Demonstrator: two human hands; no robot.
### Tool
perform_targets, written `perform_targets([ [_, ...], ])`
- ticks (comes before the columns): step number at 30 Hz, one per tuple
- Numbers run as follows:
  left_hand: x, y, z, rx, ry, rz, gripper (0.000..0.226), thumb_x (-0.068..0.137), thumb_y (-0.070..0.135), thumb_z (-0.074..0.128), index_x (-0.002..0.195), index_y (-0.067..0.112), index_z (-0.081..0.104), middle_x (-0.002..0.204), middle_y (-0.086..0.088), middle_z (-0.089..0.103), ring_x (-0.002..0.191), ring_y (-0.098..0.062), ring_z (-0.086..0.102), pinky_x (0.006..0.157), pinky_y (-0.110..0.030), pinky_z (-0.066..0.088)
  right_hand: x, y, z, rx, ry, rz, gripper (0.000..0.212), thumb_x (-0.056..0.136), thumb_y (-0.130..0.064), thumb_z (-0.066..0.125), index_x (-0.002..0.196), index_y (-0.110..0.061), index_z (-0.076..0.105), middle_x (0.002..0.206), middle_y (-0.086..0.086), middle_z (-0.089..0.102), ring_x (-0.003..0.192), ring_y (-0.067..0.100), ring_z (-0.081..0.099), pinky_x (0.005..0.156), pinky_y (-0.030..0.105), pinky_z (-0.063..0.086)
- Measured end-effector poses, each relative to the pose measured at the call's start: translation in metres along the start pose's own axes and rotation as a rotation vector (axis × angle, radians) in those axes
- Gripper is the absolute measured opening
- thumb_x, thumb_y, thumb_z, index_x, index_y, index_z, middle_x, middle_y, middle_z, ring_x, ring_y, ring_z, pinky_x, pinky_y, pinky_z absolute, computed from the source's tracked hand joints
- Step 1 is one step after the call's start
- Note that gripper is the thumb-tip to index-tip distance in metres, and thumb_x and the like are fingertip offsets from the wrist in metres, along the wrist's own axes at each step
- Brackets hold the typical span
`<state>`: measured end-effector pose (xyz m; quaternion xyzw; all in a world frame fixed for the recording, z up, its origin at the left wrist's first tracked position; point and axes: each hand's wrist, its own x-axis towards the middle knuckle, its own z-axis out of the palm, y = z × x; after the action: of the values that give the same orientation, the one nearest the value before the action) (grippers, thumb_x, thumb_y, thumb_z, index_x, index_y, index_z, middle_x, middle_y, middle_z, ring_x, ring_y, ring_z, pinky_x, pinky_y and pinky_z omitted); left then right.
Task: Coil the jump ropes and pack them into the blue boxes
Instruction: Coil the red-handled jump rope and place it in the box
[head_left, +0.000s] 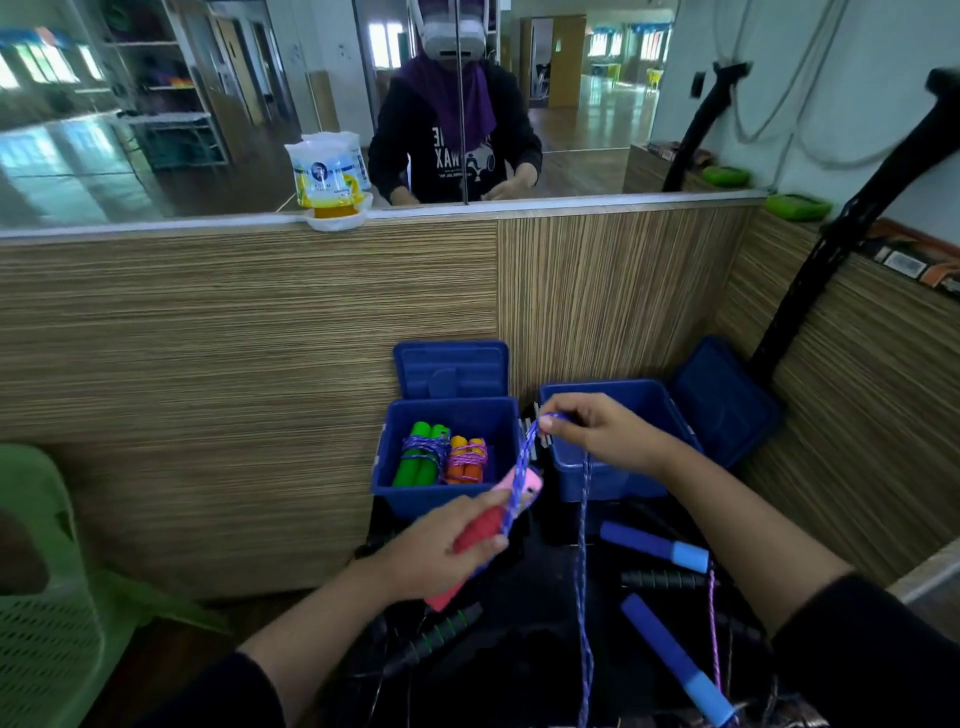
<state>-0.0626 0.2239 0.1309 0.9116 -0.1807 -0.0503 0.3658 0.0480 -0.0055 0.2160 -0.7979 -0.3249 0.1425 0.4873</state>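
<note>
Nearest the camera, on the dark worktop (545, 649), lie two blue handles (670, 657) with pale blue ends, a purple cord trailing from them, and black ribbed handles (660, 579) between and to the left of them. Just behind these, the left hand (441, 556) grips a pair of pink and red handles (498, 512) held together. The right hand (602, 434), raised just in front of the right blue box (613, 478), pinches a blue-and-white rope (524, 457); one strand runs from its fingertips (545, 423) down over the pink handles, another hangs straight down to the worktop. The two hands are apart. To the left of the right blue box, touching or nearly so, stands the left blue box (405, 499), holding a green-handled rope (421, 457) and an orange-handled rope (466, 460), each wound in its own cord. Its lid (451, 369) stands open against a wood-grain partition (234, 332); the right box's lid (722, 400) leans at its right side. Above the partition is a mirror (130, 130) with a plastic packet (330, 171) on its ledge
</note>
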Motion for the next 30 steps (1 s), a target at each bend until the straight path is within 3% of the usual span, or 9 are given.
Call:
perform_targets([
  [2, -0.003, 0.018, 0.003, -0.115, -0.005, 0.009, 0.054, 0.083, 0.071, 0.045, 0.132, 0.06, 0.027, 0.137, 0.011, 0.051, 0.123, -0.002, 0.05, 0.107, -0.028, 0.038, 0.006, -0.003, -0.003, 0.024, -0.057, 0.031, 0.014, 0.096, -0.021, 0.053, 0.091, -0.016, 0.065, 0.074, -0.008, 0.055, 0.07, 0.009, 0.046, 0.069, 0.026, 0.039],
  [5, -0.003, 0.036, -0.007, -0.237, 0.026, 0.031, 0.051, 0.088, 0.058, 0.051, 0.132, 0.059, 0.026, 0.118, 0.015, 0.06, 0.101, 0.009, 0.056, 0.095, -0.02, 0.044, 0.012, -0.002, -0.001, 0.094, -0.119, 0.069, 0.018, 0.096, -0.023, 0.051, 0.095, -0.012, 0.066, 0.077, -0.005, 0.058, 0.069, 0.011, 0.047, 0.066, 0.024, 0.04],
  [10, -0.008, 0.033, -0.023, -0.329, 0.088, 0.024, 0.059, 0.083, 0.063, 0.059, 0.127, 0.054, 0.021, 0.123, -0.006, 0.059, 0.106, -0.025, 0.063, 0.094, -0.051, 0.049, 0.016, 0.007, 0.006, 0.17, -0.069, 0.109, 0.021, 0.095, -0.028, 0.052, 0.09, -0.014, 0.067, 0.078, -0.002, 0.061, 0.069, 0.016, 0.048, 0.066, 0.027, 0.043],
  [15, -0.007, 0.046, -0.026, -0.227, 0.095, 0.113, 0.06, 0.087, 0.053, 0.06, 0.136, 0.053, 0.024, 0.125, 0.0, 0.058, 0.111, -0.021, 0.059, 0.099, -0.041, 0.046, 0.018, 0.005, 0.031, 0.534, -0.031, 0.167, 0.017, 0.095, -0.013, 0.051, 0.086, -0.01, 0.065, 0.071, -0.004, 0.065, 0.065, 0.008, 0.058, 0.063, 0.02, 0.047],
  [18, -0.003, 0.047, -0.035, -0.283, 0.22, 0.146, 0.052, 0.088, 0.039, 0.064, 0.131, 0.039, 0.036, 0.12, 0.021, 0.056, 0.109, 0.0, 0.056, 0.096, -0.021, 0.045, 0.013, 0.015, 0.046, 0.679, -0.043, 0.242, 0.018, 0.086, -0.014, 0.06, 0.072, -0.02, 0.069, 0.061, -0.004, 0.056, 0.053, 0.009, 0.046, 0.056, 0.025, 0.038],
  [20, 0.002, 0.042, -0.043, -0.379, 0.333, 0.141, 0.045, 0.086, 0.044, 0.063, 0.123, 0.034, 0.04, 0.116, 0.012, 0.06, 0.107, -0.004, 0.059, 0.093, -0.023, 0.048, 0.006, 0.021, 0.07, 0.664, -0.093, 0.265, 0.022, 0.089, -0.023, 0.056, 0.071, -0.023, 0.069, 0.058, -0.004, 0.041, 0.051, 0.01, 0.032, 0.054, 0.025, 0.03],
  [22, 0.01, 0.031, -0.051, -0.38, 0.425, 0.092, 0.041, 0.082, 0.06, 0.061, 0.114, 0.045, 0.041, 0.115, 0.001, 0.063, 0.102, -0.011, 0.063, 0.089, -0.03, 0.051, 0.0, 0.02, 0.1, 0.67, -0.067, 0.267, 0.024, 0.093, -0.031, 0.051, 0.082, -0.024, 0.071, 0.06, -0.001, 0.035, 0.049, 0.011, 0.029, 0.05, 0.025, 0.029],
  [26, 0.018, -0.019, -0.064, -0.344, 0.513, -0.111, 0.044, 0.067, 0.081, 0.058, 0.098, 0.055, 0.043, 0.096, -0.01, 0.067, 0.075, -0.017, 0.064, 0.072, -0.042, 0.054, -0.009, 0.011, 0.125, 0.378, -0.092, 0.283, 0.026, 0.1, -0.025, 0.043, 0.104, -0.008, 0.063, 0.053, -0.002, 0.036, 0.041, 0.008, 0.033, 0.045, 0.022, 0.033],
  [30, 0.01, -0.052, -0.056, -0.236, 0.446, -0.259, 0.032, 0.072, 0.072, 0.058, 0.092, 0.053, 0.044, 0.086, -0.006, 0.066, 0.062, -0.009, 0.06, 0.065, -0.032, 0.051, -0.007, 0.005, 0.098, -0.118, -0.131, 0.173, 0.026, 0.096, -0.027, 0.051, 0.092, -0.005, 0.065, 0.058, 0.0, 0.047, 0.05, 0.004, 0.042, 0.055, 0.026, 0.04],
])
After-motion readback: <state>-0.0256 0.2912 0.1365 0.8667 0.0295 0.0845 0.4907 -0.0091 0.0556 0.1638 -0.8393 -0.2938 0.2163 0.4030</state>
